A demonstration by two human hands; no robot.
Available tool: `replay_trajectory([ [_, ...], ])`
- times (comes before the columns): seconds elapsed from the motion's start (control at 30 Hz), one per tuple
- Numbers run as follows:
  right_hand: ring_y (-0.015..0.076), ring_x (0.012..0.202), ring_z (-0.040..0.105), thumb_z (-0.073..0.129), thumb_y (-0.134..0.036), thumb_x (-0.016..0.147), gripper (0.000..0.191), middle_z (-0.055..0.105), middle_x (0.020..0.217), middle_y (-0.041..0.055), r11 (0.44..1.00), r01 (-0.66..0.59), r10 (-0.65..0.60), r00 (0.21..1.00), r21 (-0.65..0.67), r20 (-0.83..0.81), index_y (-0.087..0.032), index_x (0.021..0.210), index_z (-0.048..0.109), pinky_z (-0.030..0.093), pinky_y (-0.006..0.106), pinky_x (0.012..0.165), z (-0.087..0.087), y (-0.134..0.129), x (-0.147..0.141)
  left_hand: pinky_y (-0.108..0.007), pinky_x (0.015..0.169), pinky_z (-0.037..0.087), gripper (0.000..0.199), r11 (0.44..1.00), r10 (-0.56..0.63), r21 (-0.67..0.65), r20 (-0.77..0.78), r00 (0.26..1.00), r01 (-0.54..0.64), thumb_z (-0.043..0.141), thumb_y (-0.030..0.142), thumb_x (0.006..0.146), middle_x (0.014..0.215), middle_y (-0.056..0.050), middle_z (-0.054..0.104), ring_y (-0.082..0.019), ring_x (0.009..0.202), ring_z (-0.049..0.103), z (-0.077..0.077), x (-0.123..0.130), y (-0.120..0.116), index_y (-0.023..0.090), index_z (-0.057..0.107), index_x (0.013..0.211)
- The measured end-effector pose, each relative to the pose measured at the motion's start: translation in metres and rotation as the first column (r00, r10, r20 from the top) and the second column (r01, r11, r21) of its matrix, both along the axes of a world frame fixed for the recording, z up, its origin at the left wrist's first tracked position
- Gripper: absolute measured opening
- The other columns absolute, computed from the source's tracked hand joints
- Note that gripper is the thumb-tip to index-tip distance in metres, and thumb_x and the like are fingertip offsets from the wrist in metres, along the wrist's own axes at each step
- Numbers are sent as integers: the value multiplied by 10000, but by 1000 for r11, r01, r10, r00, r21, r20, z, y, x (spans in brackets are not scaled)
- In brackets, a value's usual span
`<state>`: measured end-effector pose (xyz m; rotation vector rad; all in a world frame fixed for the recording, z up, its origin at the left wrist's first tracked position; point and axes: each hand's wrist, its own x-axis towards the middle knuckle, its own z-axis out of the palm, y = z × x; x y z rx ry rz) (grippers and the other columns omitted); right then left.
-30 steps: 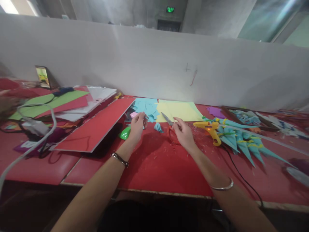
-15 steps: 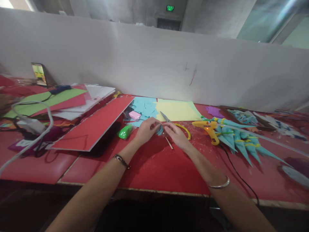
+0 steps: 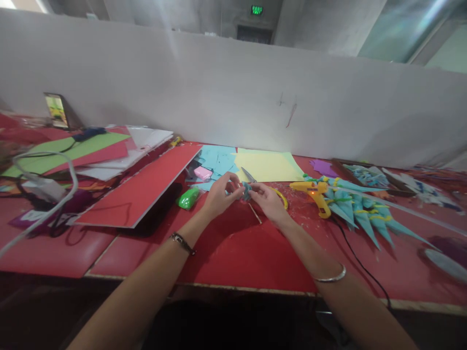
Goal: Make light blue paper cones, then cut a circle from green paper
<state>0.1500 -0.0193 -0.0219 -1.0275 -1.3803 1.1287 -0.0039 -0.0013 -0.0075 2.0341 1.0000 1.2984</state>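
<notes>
1 blue piece (image 3: 246,191), partly hidden, is pinched between left hand (image 3: 219,196) and right hand (image 3: 269,201).

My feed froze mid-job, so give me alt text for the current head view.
The left hand and right hand hold a small blue piece over a red table. Scissors and yellow paper lie beyond; a glue gun and blue cones are to the right.

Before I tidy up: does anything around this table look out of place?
Pale flecks litter the red tabletop near the yellow glue gun; stray marks show on the white partition; the red board sits tilted, one edge raised.
</notes>
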Motion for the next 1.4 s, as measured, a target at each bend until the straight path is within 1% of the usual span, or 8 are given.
replay_trajectory([
  [0.1,137,755,607,588,-320,684,224,626,835,16,998,56,-56,998,12,-23,-196,862,536,507,287,716,-1,1,1,-206,534,361,138,996,-15,81,-102,995,23,577,295,733,689,19,512,-72,540,449,-2,-1,1,178,512,700],
  [0.17,135,774,607,590,-321,681,217,626,848,15,996,82,-81,997,27,-17,-201,853,534,508,278,716,-1,1,0,-217,550,363,118,991,-36,124,-175,984,58,575,291,736,709,11,515,-77,546,440,-4,-1,3,182,542,704],
  [0.27,134,775,609,584,-330,685,216,628,845,17,997,66,-66,998,25,-7,-203,851,532,513,275,711,0,0,0,-218,549,356,59,987,-37,145,-225,974,71,558,246,745,691,12,505,-86,553,436,-6,-2,5,192,573,726],
  [0.43,133,765,610,598,-325,670,241,626,861,19,999,32,-32,999,22,-25,-200,866,534,519,278,708,0,0,0,-212,550,353,57,987,-32,149,-218,976,66,542,219,755,678,14,495,-91,563,440,-5,-2,5,191,584,729],
  [0.67,154,822,615,606,-310,662,283,644,918,38,997,67,-67,998,40,6,-190,914,551,510,307,749,-1,1,2,-212,567,361,63,986,-8,163,-197,980,41,538,217,761,726,4,517,-94,584,443,-5,-3,7,190,591,739],
  [0.83,158,810,622,626,-291,654,296,658,908,44,998,40,-40,999,49,5,-181,922,565,505,315,757,1,-1,2,-212,562,365,70,985,1,169,-199,980,33,532,213,764,734,-3,517,-95,588,446,-6,-4,7,182,592,747],
  [1.13,156,849,627,577,-221,691,272,654,985,51,997,55,-58,997,62,48,-186,961,588,491,332,814,-5,4,2,-210,558,369,57,980,-4,194,-193,981,42,540,193,755,719,3,509,-95,597,452,-8,-5,9,188,596,761],
  [1.4,167,846,633,594,-203,681,272,665,971,59,997,73,-76,994,36,85,-171,951,605,492,344,807,2,2,7,-207,548,368,51,979,24,203,-181,983,14,558,166,736,731,3,524,-87,577,451,-7,-5,11,190,601,748],
])
